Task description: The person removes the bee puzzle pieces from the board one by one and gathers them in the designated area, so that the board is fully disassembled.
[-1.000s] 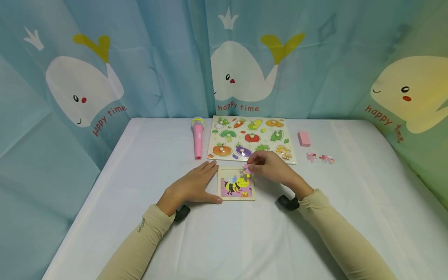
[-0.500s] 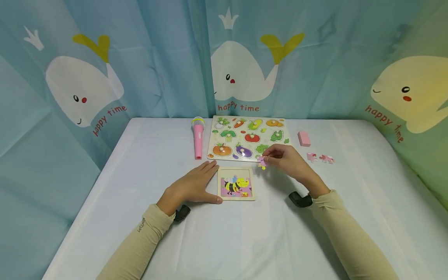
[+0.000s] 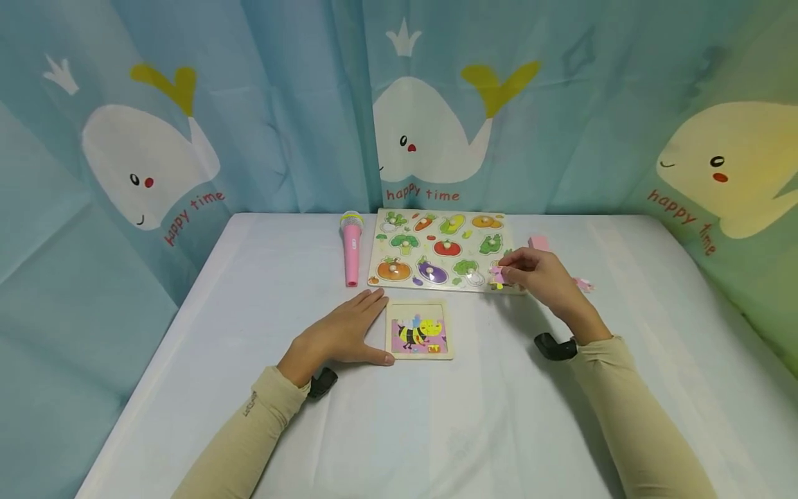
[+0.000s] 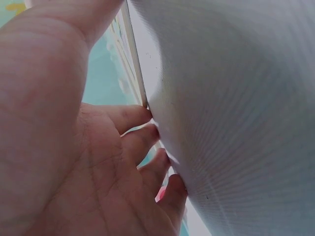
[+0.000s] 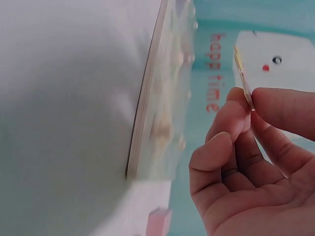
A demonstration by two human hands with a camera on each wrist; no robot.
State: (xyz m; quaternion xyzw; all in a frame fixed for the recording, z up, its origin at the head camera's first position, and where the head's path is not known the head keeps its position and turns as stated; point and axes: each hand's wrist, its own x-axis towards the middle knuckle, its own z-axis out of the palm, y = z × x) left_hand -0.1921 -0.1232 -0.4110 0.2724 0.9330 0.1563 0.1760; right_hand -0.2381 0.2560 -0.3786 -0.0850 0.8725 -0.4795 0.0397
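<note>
A small wooden frame [image 3: 450,339] lies on the table with a partly filled bee jigsaw [image 3: 419,334] inside; the top strip of its tray shows bare. My left hand [image 3: 349,331] rests flat beside it, thumb and fingertips at the frame's left side. Its fingers [image 4: 133,118] are stretched out against the tabletop in the left wrist view. Between thumb and forefinger, my right hand [image 3: 544,281] pinches a pink and yellow jigsaw piece [image 3: 497,276], above the lower right corner of the vegetable board. The right wrist view shows this piece [image 5: 242,73] edge-on, held up from the table.
A vegetable peg puzzle board [image 3: 399,281] lies behind the frame. Left of it is a pink toy microphone [image 3: 352,256]. A pink block [image 3: 539,242] and a loose jigsaw piece [image 3: 584,285] lie to the right, partly behind my right hand. A whale-print curtain [image 3: 312,104] hangs behind.
My right hand has moved right, away from the frame, carrying the jigsaw piece; it now covers part of the loose pieces and block. The left hand has stayed in place.
</note>
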